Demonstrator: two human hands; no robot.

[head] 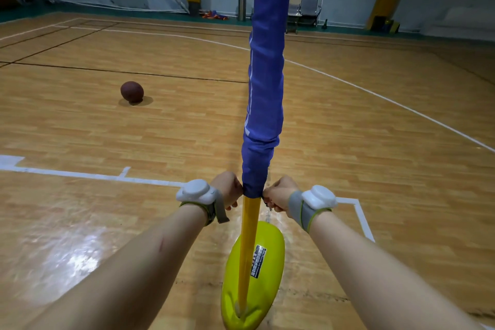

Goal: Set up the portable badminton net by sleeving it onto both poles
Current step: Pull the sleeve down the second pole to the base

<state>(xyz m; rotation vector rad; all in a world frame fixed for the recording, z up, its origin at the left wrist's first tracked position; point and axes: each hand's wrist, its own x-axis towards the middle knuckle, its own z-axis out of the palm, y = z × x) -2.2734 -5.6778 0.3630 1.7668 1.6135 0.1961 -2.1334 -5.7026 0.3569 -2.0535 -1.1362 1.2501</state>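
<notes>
The net's single blue sleeve (265, 88) is covering the one yellow pole (247, 249) mid-scene, its bunched hem hanging partway down. Bare pole is showing below, down to the one yellow-green base (273, 238) standing near the person. Two hands are working: the left hand (227, 190) and right hand (278, 194) are each pinching the hem on opposite sides, probably to draw it down evenly. One ball (131, 91) is lying far left.
</notes>
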